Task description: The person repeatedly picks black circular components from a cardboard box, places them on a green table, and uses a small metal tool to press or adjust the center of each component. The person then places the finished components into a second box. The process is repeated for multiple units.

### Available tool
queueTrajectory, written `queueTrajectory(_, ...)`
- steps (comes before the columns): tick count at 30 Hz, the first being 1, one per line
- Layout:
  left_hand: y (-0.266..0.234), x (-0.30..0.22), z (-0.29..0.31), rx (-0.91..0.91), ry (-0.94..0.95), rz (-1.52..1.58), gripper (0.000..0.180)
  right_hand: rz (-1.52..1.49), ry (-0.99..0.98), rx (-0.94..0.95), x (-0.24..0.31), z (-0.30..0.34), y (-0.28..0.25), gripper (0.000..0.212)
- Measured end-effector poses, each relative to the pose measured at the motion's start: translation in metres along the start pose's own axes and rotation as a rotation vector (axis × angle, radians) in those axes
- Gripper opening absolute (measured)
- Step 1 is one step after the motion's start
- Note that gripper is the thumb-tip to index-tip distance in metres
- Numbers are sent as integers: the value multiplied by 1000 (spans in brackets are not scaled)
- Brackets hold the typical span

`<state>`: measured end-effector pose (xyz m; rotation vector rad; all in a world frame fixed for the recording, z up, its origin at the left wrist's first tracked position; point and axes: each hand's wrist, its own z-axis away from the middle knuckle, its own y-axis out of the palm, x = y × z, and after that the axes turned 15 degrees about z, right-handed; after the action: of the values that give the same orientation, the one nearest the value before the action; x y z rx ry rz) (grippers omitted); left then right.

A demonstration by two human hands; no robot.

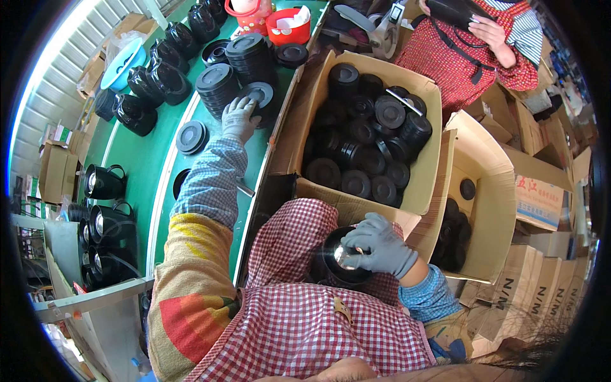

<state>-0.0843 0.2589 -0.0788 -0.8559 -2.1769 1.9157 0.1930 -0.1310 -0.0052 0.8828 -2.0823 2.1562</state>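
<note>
My left hand [239, 121], in a grey glove, reaches onto the green work surface. Its fingers are stretched out and apart, at the edge of a black round lid [259, 93] on top of a stack. Beside it stand more stacked black lids [216, 81], and a smaller pile of lids [191, 137] lies nearer me. Over my lap, my gloved right hand [383, 247] grips a black round vessel [349, 275] with a shiny metallic inside. The fingers reach over its rim, and they partly hide the opening.
An open cardboard box [431, 169] of black round parts stands right of the green surface [143, 184]; another box [498, 210] is beyond it. Black jugs [168, 79] line the far left. Red baskets [289, 28] sit at the back. A person [468, 51] stands at upper right.
</note>
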Motion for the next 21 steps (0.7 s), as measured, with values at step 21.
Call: queueTrajectory(21,-52,-200,222,731,376,1672,51,-912,204,-439,22,43,24,54)
